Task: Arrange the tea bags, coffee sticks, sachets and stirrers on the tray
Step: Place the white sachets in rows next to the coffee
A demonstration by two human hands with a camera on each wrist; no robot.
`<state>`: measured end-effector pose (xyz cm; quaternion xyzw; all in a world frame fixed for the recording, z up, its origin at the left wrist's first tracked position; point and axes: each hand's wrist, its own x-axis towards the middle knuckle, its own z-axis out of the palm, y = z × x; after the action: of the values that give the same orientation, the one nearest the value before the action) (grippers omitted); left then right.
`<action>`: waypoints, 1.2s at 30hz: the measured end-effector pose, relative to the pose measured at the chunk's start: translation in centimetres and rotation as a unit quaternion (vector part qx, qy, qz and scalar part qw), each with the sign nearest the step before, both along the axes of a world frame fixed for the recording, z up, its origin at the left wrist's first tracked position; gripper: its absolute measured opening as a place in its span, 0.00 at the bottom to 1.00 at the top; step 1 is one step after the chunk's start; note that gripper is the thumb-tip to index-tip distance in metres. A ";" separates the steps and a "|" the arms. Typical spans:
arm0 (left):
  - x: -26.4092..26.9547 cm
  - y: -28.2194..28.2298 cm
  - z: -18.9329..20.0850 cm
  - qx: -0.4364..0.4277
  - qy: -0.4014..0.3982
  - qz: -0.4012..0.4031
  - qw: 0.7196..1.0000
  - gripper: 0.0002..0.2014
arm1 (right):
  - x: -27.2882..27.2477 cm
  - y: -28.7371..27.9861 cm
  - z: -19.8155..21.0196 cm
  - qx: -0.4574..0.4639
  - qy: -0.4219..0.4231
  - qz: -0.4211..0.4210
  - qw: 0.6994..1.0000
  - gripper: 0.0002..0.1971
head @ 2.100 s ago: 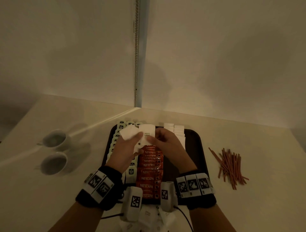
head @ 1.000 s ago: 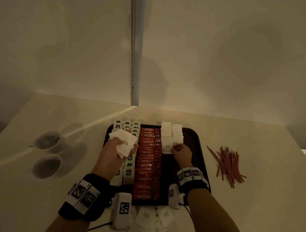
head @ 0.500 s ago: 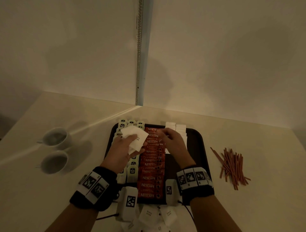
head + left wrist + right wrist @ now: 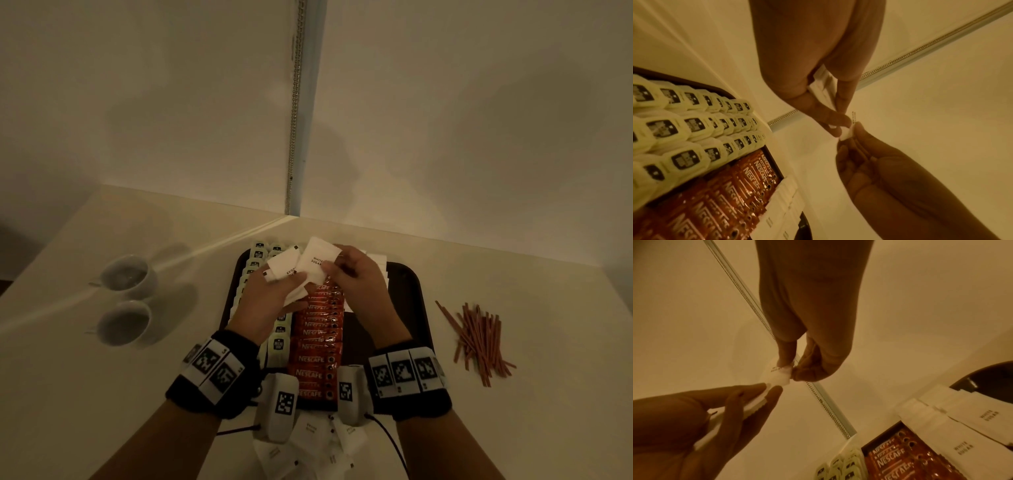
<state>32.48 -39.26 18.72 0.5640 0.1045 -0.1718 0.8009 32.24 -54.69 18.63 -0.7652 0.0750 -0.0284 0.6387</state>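
Observation:
Above the dark tray [image 4: 416, 308] my left hand [image 4: 291, 281] grips a small stack of white sugar sachets [image 4: 284, 267]. My right hand [image 4: 339, 265] pinches the top sachet [image 4: 318, 260] of that stack; the right wrist view shows its thumb and finger closed on the sachet's corner [image 4: 779, 374]. On the tray lie rows of pale tea bags [image 4: 258, 255] at the left, red coffee sticks [image 4: 317, 346] in the middle and white sachets [image 4: 378, 260] at the right, partly hidden by my hands. Brown stirrers [image 4: 479, 339] lie in a loose pile on the table right of the tray.
Two white cups [image 4: 128, 277] [image 4: 123, 322] stand on the table left of the tray. Several loose sachets [image 4: 308, 445] lie at the table's near edge below my wrists. Walls meet in a corner just behind the tray.
One second ago my right hand was down at the sachet rows on the tray; it has come back up to the stack and taken hold of a sachet. My left hand kept the stack.

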 end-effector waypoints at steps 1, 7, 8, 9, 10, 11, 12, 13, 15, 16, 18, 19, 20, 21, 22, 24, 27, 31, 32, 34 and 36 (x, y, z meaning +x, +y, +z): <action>-0.1 -0.1 0.0 -0.006 0.000 0.007 1.000 0.18 | -0.2 0.1 -0.1 0.018 0.009 -0.004 1.000 0.12; -0.2 -0.7 -0.6 -0.038 0.037 0.014 0.999 0.18 | -1.1 -0.4 -0.5 0.030 0.016 -0.017 0.999 0.07; -0.1 -0.5 -0.6 -0.056 0.055 0.019 0.997 0.17 | -1.0 -1.2 -0.6 0.029 0.019 -0.033 0.999 0.07; 0.0 -0.3 -0.6 -0.078 0.073 0.025 0.994 0.15 | -0.9 -2.1 -0.9 0.037 0.022 -0.056 0.997 0.07; 0.1 -0.1 -0.5 -0.097 0.083 0.028 0.991 0.13 | -0.9 -3.2 -1.4 0.050 0.027 -0.084 0.995 0.08; 0.3 0.2 -0.4 -0.103 0.083 0.029 0.991 0.12 | -0.8 -4.4 -2.0 0.057 0.035 -0.111 0.992 0.09; 0.4 0.4 -0.3 -0.102 0.078 0.027 0.991 0.11 | -0.8 -5.7 -2.8 0.048 0.046 -0.135 0.989 0.10; 0.5 0.6 -0.2 -0.098 0.070 0.027 0.992 0.11 | -0.9 -7.0 -3.8 0.024 0.061 -0.154 0.986 0.11; 0.8 1.0 -0.2 -0.093 0.060 0.033 0.993 0.11 | -1.2 -9.2 -5.9 -0.050 0.088 -0.193 0.976 0.09; 0.8 1.1 -0.2 -0.093 0.059 0.039 0.993 0.11 | -1.4 -10.2 -7.0 -0.091 0.102 -0.208 0.968 0.07; 0.9 1.3 -0.2 -0.089 0.058 0.043 0.993 0.11 | -1.6 -11.5 -8.8 -0.165 0.142 -0.217 0.952 0.07; 1.0 1.3 -0.3 -0.087 0.055 0.041 0.994 0.11 | -1.8 -11.8 -9.6 -0.194 0.163 -0.209 0.945 0.08; 0.9 1.2 -0.2 -0.086 0.053 0.038 0.994 0.11 | -1.9 -12.1 -10.1 -0.218 0.179 -0.199 0.938 0.09; 0.9 1.2 -0.2 -0.085 0.051 0.036 0.994 0.11 | -1.9 -12.2 -10.5 -0.236 0.192 -0.186 0.934 0.10; 0.8 1.2 -0.2 -0.086 0.050 0.033 0.994 0.12 | -1.9 -12.2 -10.8 -0.246 0.201 -0.177 0.932 0.10; 0.7 1.1 -0.1 -0.089 0.055 0.030 0.994 0.13 | -1.8 -12.1 -11.3 -0.245 0.216 -0.167 0.930 0.10; 0.5 1.0 0.2 -0.091 0.062 0.025 0.994 0.12 | -1.3 -11.9 -12.0 -0.234 0.236 -0.171 0.928 0.11; 0.5 0.8 0.5 -0.113 0.081 0.026 0.990 0.12 | -0.8 -11.6 -12.3 -0.232 0.248 -0.196 0.920 0.11; 0.5 0.8 0.6 -0.117 0.082 0.026 0.989 0.12 | -0.7 -11.5 -12.4 -0.238 0.247 -0.199 0.918 0.10; 0.6 0.8 0.6 -0.120 0.087 0.028 0.989 0.12 | -0.7 -11.3 -12.4 -0.252 0.246 -0.205 0.913 0.09; 0.7 0.8 0.5 -0.108 0.087 0.031 0.990 0.11 | -0.7 -11.1 -12.5 -0.263 0.247 -0.210 0.909 0.08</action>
<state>33.13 -38.45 19.23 0.4538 0.1724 -0.2054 0.8498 31.55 -65.78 6.15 -0.8545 0.3793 0.0094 0.3547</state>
